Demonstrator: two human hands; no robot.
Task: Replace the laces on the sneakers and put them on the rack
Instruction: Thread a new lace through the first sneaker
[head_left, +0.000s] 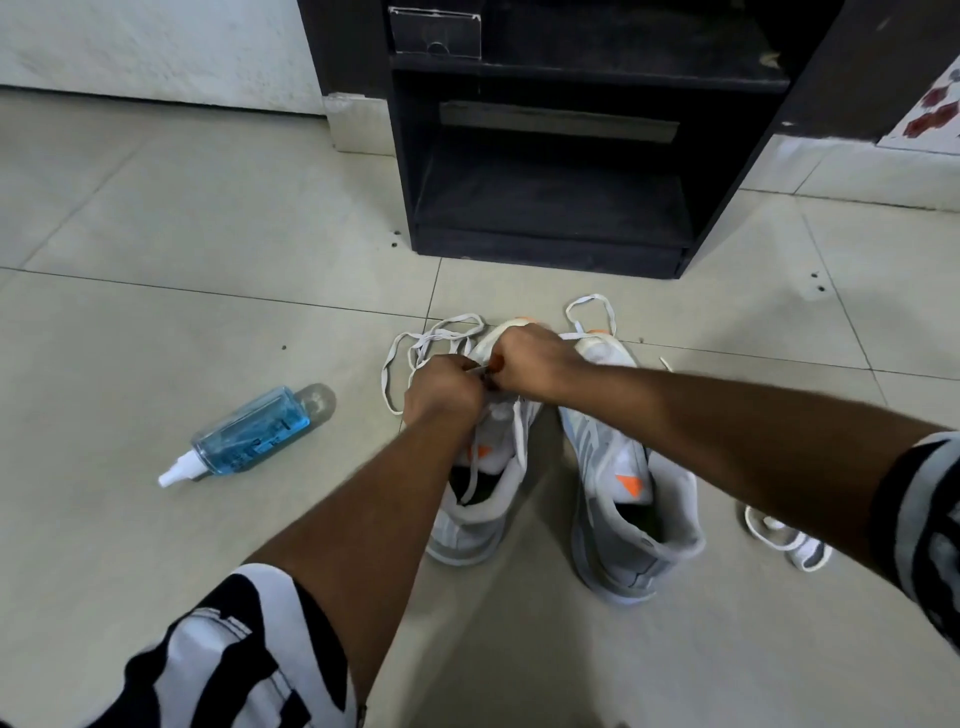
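A tiled floor (208, 249) carries a dark rack (550, 156), its shelves holding no shoes. Two sneakers (618, 467) stand just before it. Lacing of the left sneaker (483, 467) is judged in progress: the lace (415, 353) is pinched by the curled fingers of left hand (441, 387) and right hand (530, 364). Threading the next eyelet is called for. A spray bottle (249, 434) holds blue liquid.

The left hand (441, 387) and right hand (530, 358) cover the left sneaker's (483, 499) toe and eyelets, so what their curled fingers pinch is unclear. The right forearm hides part of the spare lace (779, 535). The rack's (545, 208) top and the striped sleeves are cut by the picture's edges. The spray bottle's (244, 436) label is too blurred to read.
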